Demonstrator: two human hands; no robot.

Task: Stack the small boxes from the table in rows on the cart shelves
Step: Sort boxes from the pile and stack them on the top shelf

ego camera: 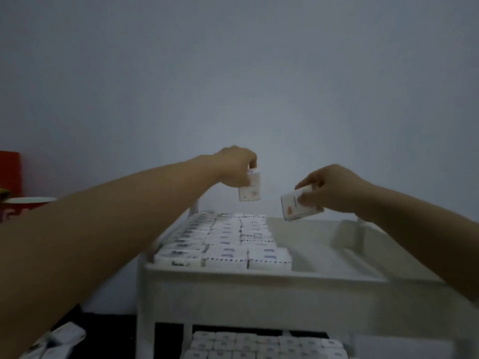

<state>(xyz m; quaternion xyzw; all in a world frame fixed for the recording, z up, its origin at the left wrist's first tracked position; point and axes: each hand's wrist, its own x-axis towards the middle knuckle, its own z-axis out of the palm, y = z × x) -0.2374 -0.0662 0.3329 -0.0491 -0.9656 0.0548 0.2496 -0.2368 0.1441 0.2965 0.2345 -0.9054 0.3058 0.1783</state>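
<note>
Head view. The step in hand looks like setting two more small boxes into the top shelf of the white cart. To do it well, I would lower each box straight down into the bare part of the tray at about 3 o'clock from the packed rows, press its side flush against the nearest finished row, and keep its printed face turned the same way as its neighbours, so the new row runs true from the far wall to the near rim. Placing one box at a time should keep the row from skewing; dropping from height could knock the standing boxes out of line.

The left hand is curled tight, pinching the left box by its upper end so that it hangs upright above the far end of the rows, clear of them. The right hand, at 3 o'clock from the left, is closed around the right box, thumb on the near face and fingers over the top; the box is tilted and hovers over the bare part of the shelf, touching nothing below.

At 6 o'clock, the lower shelf already carries rows of boxes. At 7 o'clock, a few loose boxes lie in the dark, probably on the desk, though its surface is too dim to tell.
</note>
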